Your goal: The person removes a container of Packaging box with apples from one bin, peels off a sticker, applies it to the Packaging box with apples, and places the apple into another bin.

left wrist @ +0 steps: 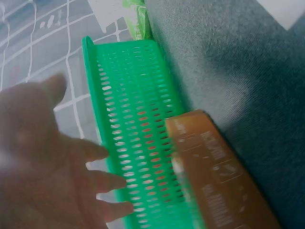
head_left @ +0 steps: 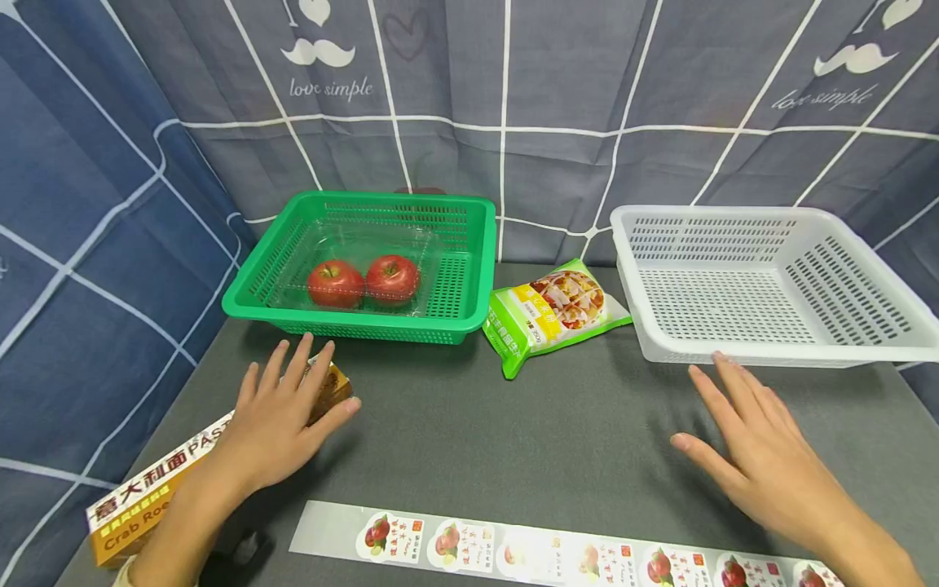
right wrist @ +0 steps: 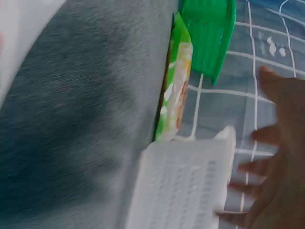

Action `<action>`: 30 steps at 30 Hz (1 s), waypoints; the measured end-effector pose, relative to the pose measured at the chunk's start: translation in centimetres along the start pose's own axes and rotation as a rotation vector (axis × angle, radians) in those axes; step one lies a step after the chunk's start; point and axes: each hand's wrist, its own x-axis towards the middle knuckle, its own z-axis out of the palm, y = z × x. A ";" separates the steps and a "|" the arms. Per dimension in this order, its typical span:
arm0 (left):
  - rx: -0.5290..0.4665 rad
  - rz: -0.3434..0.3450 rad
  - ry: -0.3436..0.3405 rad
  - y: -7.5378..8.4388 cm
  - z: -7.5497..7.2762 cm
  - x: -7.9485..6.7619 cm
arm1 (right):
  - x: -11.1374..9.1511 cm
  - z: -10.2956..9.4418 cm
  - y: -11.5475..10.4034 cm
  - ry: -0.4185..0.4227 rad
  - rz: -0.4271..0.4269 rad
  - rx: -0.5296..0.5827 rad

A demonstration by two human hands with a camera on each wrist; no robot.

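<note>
My left hand (head_left: 282, 424) hovers with spread fingers over a long pasta box (head_left: 157, 497), hiding part of it, in front of the green basket (head_left: 359, 328). In the left wrist view the same fingers overlap the basket's side, with the brown box (left wrist: 214, 176) beside them. Two red apples (head_left: 392, 280) sit under a clear plastic container (head_left: 367, 232) in that basket. My right hand (head_left: 763, 456) has its fingers extended near the front rim of the white basket (head_left: 734, 350). Neither hand holds anything.
A green and yellow snack bag (head_left: 553, 310) lies between the baskets. Along the table's front runs a strip of apple stickers (head_left: 455, 542). A dark checked curtain (head_left: 455, 90) hangs behind and at the left. A small dark object (head_left: 249, 546) lies near my left wrist.
</note>
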 end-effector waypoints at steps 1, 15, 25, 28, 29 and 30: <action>-0.044 0.006 0.015 -0.2 0.0 0.2 | 0.4 -0.3 -0.5 0.025 -0.027 0.038; -1.824 -0.390 0.170 -1.4 -1.9 3.0 | 13.7 0.4 -9.0 0.112 -0.261 0.466; -2.185 -0.466 0.409 -2.2 -1.3 5.5 | 21.8 3.6 -13.4 -0.011 -0.163 0.624; -2.185 -0.508 0.478 -2.0 -1.1 5.9 | 23.2 4.4 -14.1 -0.051 -0.102 0.608; -2.182 -0.529 0.498 -1.9 -1.1 6.0 | 23.6 4.6 -14.3 -0.061 -0.091 0.612; -2.180 -0.545 0.520 -1.8 -1.1 6.1 | 23.9 4.8 -14.5 -0.071 -0.081 0.618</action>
